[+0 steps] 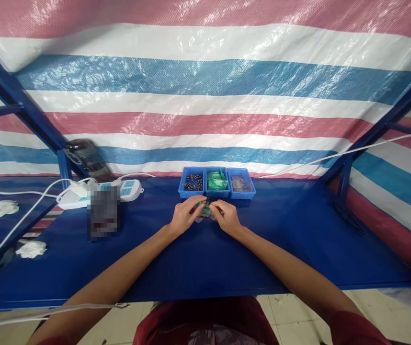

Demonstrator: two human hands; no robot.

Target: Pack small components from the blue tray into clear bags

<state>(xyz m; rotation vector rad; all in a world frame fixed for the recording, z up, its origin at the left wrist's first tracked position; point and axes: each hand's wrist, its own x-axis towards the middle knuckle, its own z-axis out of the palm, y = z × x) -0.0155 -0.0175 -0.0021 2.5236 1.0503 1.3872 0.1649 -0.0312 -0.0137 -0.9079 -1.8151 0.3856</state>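
Both hands meet in front of three small blue bins. Thumb and fingers of my left hand (187, 213) are closed at the left side of a small green piece (207, 204), with a tiny dark bit at its top. My right hand (227, 216) pinches the same piece from the right. Under the fingertips lie clear plastic bags (201, 218), partly hidden. The left bin (192, 194) contains small dark metal parts (193, 182). Shiny green pieces (217, 180) fill the middle bin (217, 193), and the right bin (243, 195) contains clear small bags (240, 183).
On the blue table (198, 268), a white power strip (131, 190) with cables stands at the left, beside a blurred dark object (104, 213) and a dark bottle (89, 159). Crumpled white tissues (32, 249) lie further left. A striped sheet (205, 100) hangs behind.
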